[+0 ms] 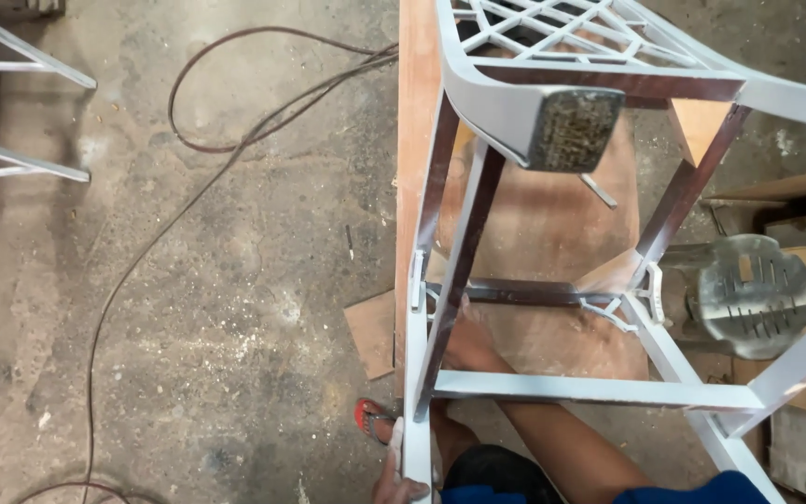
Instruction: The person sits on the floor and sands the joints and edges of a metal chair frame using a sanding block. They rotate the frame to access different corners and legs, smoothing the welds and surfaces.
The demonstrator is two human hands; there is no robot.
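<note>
Head view: a person steadies an upturned pale grey metal chair frame [552, 280] on a wooden board [534, 224] in a workshop.

The left hand [401, 481] is clenched around a chair leg at the bottom edge. The right hand [464, 341] reaches inside the frame near a crossbar, partly hidden, so its grip cannot be told. The frame stands high and tilted; it might tip off the board if the grip slips. A dark cable [188, 187] loops across the concrete floor [235, 299], a likely trip hazard beside the red sandal [372, 417]. No containers are visible; a slotted metal stool seat [753, 294] sits right.
</note>
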